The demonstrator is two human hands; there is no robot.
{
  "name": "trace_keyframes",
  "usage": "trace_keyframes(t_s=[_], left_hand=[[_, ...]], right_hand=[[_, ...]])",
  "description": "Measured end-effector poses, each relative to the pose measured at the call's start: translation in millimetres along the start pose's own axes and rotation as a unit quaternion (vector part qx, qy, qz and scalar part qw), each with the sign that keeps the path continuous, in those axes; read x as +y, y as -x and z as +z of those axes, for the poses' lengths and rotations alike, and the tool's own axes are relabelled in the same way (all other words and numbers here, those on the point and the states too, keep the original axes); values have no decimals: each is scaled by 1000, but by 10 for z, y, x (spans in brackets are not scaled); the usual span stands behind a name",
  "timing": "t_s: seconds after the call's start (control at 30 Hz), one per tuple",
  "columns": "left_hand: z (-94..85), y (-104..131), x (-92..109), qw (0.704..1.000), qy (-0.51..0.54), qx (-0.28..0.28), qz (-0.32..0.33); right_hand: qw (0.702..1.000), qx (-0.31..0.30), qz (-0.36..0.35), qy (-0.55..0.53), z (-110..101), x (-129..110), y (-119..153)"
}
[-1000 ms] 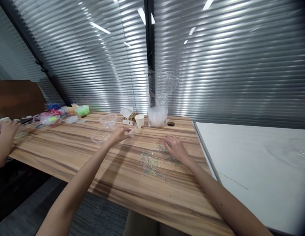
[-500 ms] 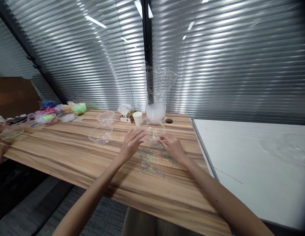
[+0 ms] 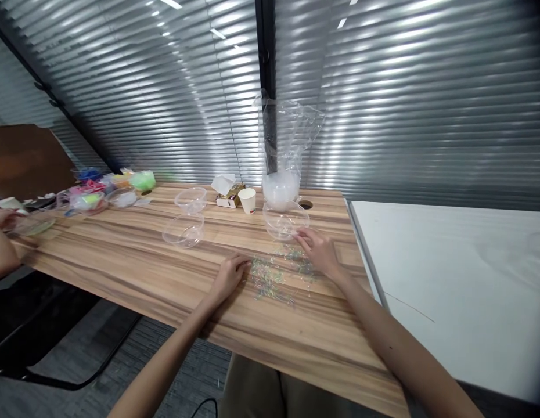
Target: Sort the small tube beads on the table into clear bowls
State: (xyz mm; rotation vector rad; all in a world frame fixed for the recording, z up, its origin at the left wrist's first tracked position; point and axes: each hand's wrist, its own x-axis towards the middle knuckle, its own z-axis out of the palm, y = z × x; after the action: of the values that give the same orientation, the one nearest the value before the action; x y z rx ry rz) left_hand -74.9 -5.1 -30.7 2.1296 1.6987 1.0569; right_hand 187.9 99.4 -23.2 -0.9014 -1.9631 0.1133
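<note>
A clear plastic bowl (image 3: 274,223) stands on the wooden table in front of me. Fingers of my right hand (image 3: 317,248) are closed at its near right side. Small shiny, thin pieces (image 3: 267,278) lie scattered on the wood nearer to me, with a second patch close under my right hand. My left hand (image 3: 230,274) rests low at the left edge of this scatter, thumb and fingers drawn together. Whatever is between those fingertips is too small to make out.
Two more clear bowls (image 3: 183,231) stand to the left. Behind are a tissue box (image 3: 229,197), a paper cup (image 3: 248,201) and a plastic bag with white contents (image 3: 281,188). Another person's hand (image 3: 4,219) is at far left, near bagged colourful material (image 3: 89,200). A white table (image 3: 448,261) adjoins on the right.
My left hand has left the bowl and come down and nearer to the scattered pieces. My right hand stays at the bowl. The view has shifted slightly.
</note>
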Motion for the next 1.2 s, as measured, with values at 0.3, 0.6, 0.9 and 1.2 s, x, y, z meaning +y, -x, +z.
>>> trace_keyframes(t_s=[0.3, 0.6, 0.9, 1.2], left_hand=[[45, -129, -42, 999, 11, -37, -20], [126, -188, -3, 998, 36, -38, -25], [10, -244, -186, 993, 100, -48, -34], [-380, 277, 930, 982, 146, 99, 67]], right_hand=[[1000, -18, 2, 10, -2, 53, 23], [999, -27, -9, 37, -49, -49, 68], [999, -15, 8, 45, -559, -655, 492], [996, 14, 13, 82, -764, -1523, 1127]])
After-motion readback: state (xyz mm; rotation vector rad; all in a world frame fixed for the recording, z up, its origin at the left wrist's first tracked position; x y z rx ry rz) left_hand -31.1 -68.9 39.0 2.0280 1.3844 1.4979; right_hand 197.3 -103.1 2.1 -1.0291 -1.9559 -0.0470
